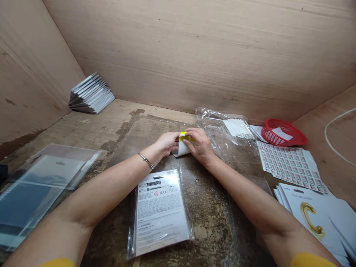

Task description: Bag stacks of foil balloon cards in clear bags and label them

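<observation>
Left hand (167, 144): nearly closed, pinching a small curled white card with a bright yellow strip (181, 148).
Right hand (200, 146): closed up on that same card, fingers over the yellow bit.
Card spot: between both hands, over the scarred wooden worktop (211, 222).
Nearby: printed white packet in a clear sleeve (160, 213) just below, crinkly clear plastic bag (222, 146) just right, red plastic basket (282, 132) further right.

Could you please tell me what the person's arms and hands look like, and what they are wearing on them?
Both the left hand and the right hand are bare, without gloves. A thin silver-coloured metal bangle circles the left wrist; the right wrist shows no jewellery. The forearms are uncovered, and mustard-yellow sleeves, the left sleeve and the right sleeve, show only at the bottom edge of the view.
</observation>
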A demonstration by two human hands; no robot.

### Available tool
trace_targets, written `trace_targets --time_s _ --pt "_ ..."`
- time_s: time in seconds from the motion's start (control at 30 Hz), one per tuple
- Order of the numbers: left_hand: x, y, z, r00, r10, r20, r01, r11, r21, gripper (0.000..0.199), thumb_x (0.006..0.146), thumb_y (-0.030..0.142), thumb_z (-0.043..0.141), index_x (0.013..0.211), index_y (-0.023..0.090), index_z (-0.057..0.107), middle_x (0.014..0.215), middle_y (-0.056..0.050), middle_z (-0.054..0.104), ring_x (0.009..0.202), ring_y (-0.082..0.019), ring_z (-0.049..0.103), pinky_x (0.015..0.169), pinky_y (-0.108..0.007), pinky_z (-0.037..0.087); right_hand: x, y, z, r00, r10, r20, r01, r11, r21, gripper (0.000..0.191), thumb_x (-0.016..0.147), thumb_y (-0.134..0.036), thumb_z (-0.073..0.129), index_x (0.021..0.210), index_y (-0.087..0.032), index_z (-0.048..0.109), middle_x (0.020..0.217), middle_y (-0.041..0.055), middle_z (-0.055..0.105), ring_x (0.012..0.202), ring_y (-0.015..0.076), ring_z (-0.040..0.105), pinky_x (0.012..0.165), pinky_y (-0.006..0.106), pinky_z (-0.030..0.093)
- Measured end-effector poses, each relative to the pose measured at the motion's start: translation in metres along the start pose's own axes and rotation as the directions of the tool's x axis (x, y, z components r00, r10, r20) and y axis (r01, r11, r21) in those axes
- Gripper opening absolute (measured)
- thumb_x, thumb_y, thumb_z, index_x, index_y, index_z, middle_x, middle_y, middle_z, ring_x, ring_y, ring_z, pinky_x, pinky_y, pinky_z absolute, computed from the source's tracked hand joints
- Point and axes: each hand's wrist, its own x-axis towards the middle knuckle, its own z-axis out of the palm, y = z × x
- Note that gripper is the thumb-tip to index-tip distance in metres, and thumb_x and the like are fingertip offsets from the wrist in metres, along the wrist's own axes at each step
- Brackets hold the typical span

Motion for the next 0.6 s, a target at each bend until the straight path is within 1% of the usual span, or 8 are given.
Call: trace_targets --time_s 0.1,0.13,0.27,0.33,0.4,0.47,0.53,0.6 --pt "0.002 0.001 -0.002 1.000 0.003 0.004 -0.003 1.000 0.007 0.017 0.087 0.015 0.053 0.076 0.013 0.065 0.069 -0.007 0.070 0.058 -0.014 0.064 0.059 -0.024 0.052 0.001 0.006 -0.002 0.999 0.027 -0.031 -0.029 0.998 -0.055 0.046 0.081 -0.034 0.067 0.124 -0.019 0.057 0.132 0.0154 0.055 0.122 0.0306 0.048 0.104 0.050 0.039" --pt "0.001 0.001 -0.002 1.000 0.004 0.004 -0.004 1.000 0.011 0.016 0.087 0.016 0.053 0.077 0.013 0.065 0.070 -0.007 0.070 0.059 -0.014 0.064 0.060 -0.024 0.052 0.003 0.008 -0.003 0.999 0.044 -0.012 -0.045 0.997 -0.065 0.045 0.081 -0.035 0.067 0.122 -0.020 0.058 0.132 0.0154 0.055 0.122 0.0315 0.047 0.104 0.052 0.038" --pt "-0.003 0.001 -0.001 1.000 0.016 0.007 -0.016 0.999 0.047 0.013 0.087 0.018 0.057 0.078 0.013 0.065 0.068 -0.006 0.069 0.060 -0.014 0.064 0.060 -0.023 0.051 0.008 0.013 -0.002 0.997 0.056 0.046 -0.054 0.997 -0.060 0.008 0.084 -0.025 0.061 0.089 -0.023 0.067 0.113 0.0111 0.064 0.111 0.0289 0.053 0.098 0.050 0.043" --pt "-0.003 0.000 0.001 1.000 0.030 0.007 -0.030 0.997 0.077 0.014 0.087 0.018 0.057 0.078 0.013 0.065 0.067 -0.006 0.069 0.059 -0.014 0.064 0.060 -0.022 0.051 0.008 0.007 -0.002 0.999 0.036 0.012 -0.035 0.998 -0.061 0.008 0.085 -0.021 0.059 0.082 -0.023 0.066 0.104 0.0096 0.065 0.104 0.0270 0.054 0.093 0.047 0.046" --pt "0.000 0.002 0.002 0.999 0.040 -0.001 -0.040 0.993 0.114 0.016 0.088 0.017 0.055 0.077 0.013 0.065 0.067 -0.006 0.068 0.059 -0.014 0.063 0.060 -0.023 0.051 0.005 -0.005 -0.006 0.999 -0.033 0.002 0.033 0.996 -0.088 0.012 0.087 -0.020 0.056 0.080 -0.023 0.065 0.099 0.0084 0.065 0.099 0.0259 0.055 0.088 0.045 0.048" --pt "0.000 0.006 0.001 0.999 0.030 -0.022 -0.026 0.987 0.160 0.019 0.090 0.018 0.054 0.077 0.012 0.065 0.066 -0.008 0.067 0.060 -0.015 0.063 0.061 -0.025 0.051 -0.001 -0.025 -0.018 0.990 -0.139 0.038 0.143 0.982 -0.128 0.015 0.090 -0.021 0.054 0.080 -0.025 0.065 0.097 0.0072 0.065 0.098 0.0258 0.056 0.087 0.045 0.049" --pt "-0.012 0.012 -0.005 0.997 0.017 -0.071 -0.003 0.980 0.199 0.022 0.091 0.023 0.056 0.075 0.011 0.066 0.067 -0.009 0.066 0.066 -0.017 0.064 0.063 -0.026 0.052 -0.007 -0.048 -0.041 0.976 -0.208 0.059 0.215 0.965 -0.153 0.015 0.090 -0.020 0.056 0.080 -0.027 0.065 0.096 0.0059 0.065 0.098 0.0258 0.057 0.086 0.045 0.050" --pt "-0.042 0.013 -0.017 0.983 0.136 -0.120 -0.094 0.948 0.305 0.022 0.090 0.028 0.059 0.078 0.012 0.067 0.076 -0.009 0.068 0.080 -0.019 0.065 0.071 -0.026 0.052 -0.012 -0.068 -0.071 0.985 -0.170 -0.027 0.163 0.972 -0.172 0.010 0.089 -0.021 0.060 0.083 -0.027 0.065 0.095 0.0052 0.064 0.097 0.0252 0.058 0.084 0.045 0.050"
